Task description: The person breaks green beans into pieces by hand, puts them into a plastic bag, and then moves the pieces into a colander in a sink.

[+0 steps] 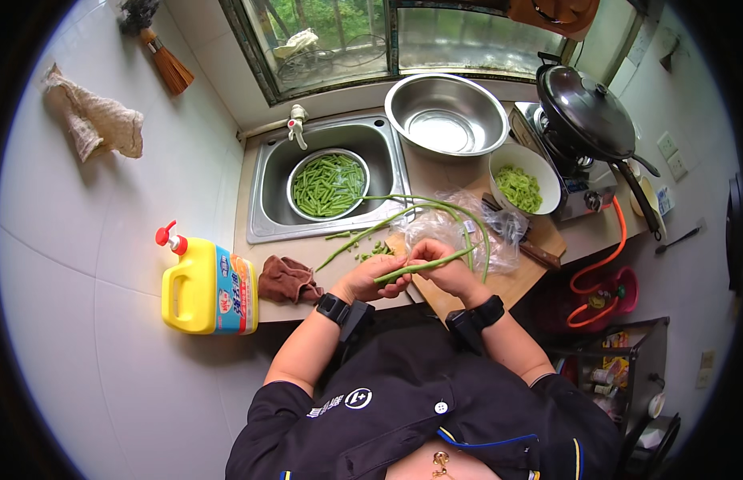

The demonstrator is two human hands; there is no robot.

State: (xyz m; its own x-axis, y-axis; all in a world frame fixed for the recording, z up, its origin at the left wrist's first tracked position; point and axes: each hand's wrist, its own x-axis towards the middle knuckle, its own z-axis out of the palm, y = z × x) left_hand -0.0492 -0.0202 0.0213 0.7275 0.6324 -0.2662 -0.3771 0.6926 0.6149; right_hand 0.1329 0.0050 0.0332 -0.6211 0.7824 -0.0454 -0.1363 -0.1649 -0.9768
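My left hand [374,277] and my right hand [444,271] meet above the counter's front edge, both gripping a green yardlong bean [438,262]. Its lower left end rests across my left fingers. More long beans [467,219] loop over the counter and a clear plastic bag [434,227] just beyond my hands. To the left of them lie loose bean bits [376,251]. Cut bean lengths [328,185] fill a metal basin [367,174] standing in the steel sink [269,174]. Under my right hand is a wooden cutting board [497,291].
A kitchen knife [539,255] lies on the board's right side. Behind stand a large steel basin [449,114] and a white bowl [551,180] of shredded green vegetable. A lidded wok [587,111] sits on a gas stove [578,192]. At left are a brown cloth [286,279] and a yellow detergent jug [194,288].
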